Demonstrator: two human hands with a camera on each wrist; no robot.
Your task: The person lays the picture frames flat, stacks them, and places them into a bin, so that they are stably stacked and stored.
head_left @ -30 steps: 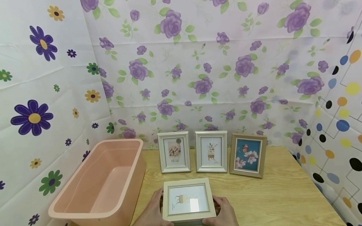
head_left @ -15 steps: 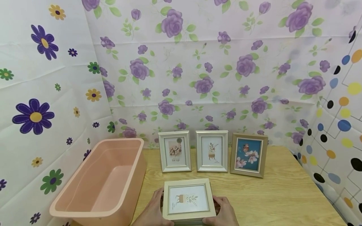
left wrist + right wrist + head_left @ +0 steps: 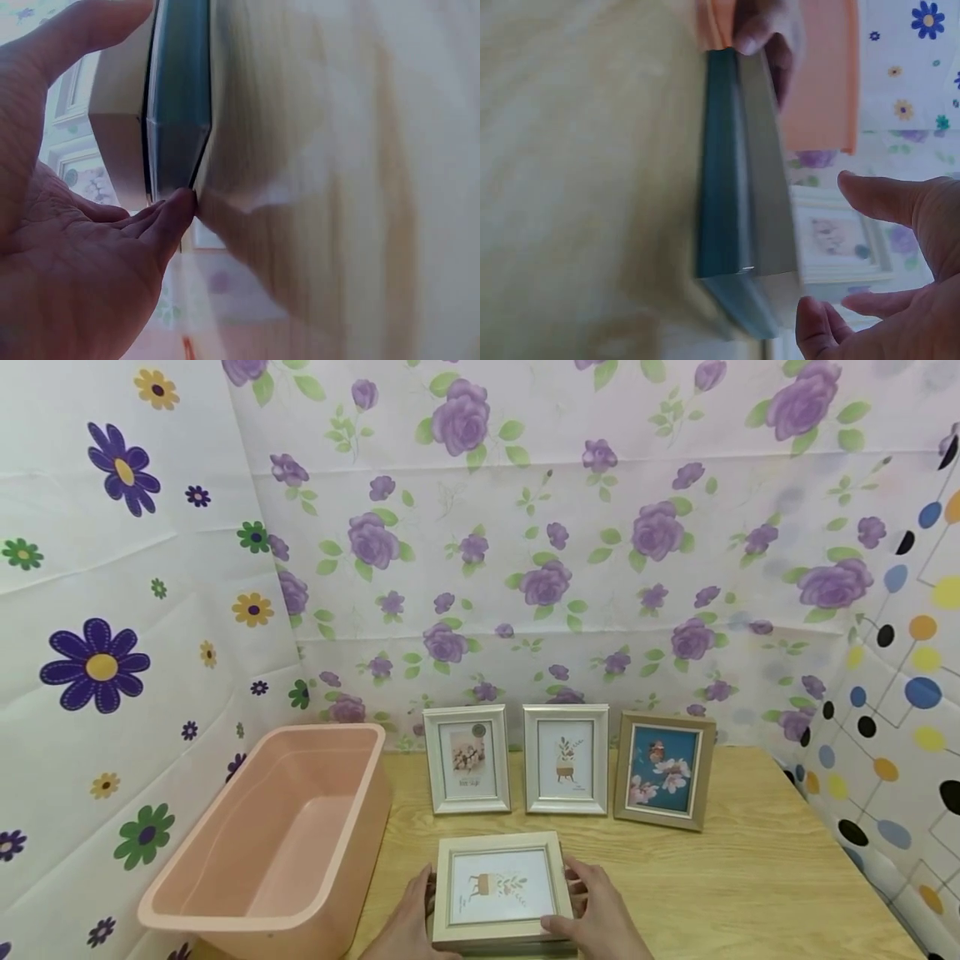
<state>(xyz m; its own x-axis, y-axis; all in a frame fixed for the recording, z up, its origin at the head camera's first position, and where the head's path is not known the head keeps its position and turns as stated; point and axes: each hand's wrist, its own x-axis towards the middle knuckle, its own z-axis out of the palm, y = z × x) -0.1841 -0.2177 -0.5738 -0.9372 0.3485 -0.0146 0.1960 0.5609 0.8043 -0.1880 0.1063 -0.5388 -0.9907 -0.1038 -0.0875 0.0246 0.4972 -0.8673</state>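
A cream picture frame [image 3: 495, 887] lies face up on the table before me, its drawing of a potted plant turned sideways. Beneath it is a flat teal-sided piece [image 3: 180, 105], stacked flush under the frame. My left hand [image 3: 408, 920] holds the stack's left end, thumb along the near edge and fingertips low at the corner [image 3: 174, 217]. At the right end is my right hand [image 3: 606, 912]; the right wrist view shows its thumb [image 3: 881, 199] spread away from its fingers, with fingertips close to the frame's corner.
Three framed pictures stand upright behind the stack: a white frame with flowers [image 3: 427, 760], a white frame with a plant [image 3: 529, 760] and a tan frame [image 3: 705, 777]. A pink plastic tub [image 3: 352, 843] stands at the left. Printed cloth walls enclose the wooden table [image 3: 765, 868].
My right thumb has moved from the stack's near edge up over the frame's front right corner, and the right fingers have loosened. The left hand and the stack stay nearly in place.
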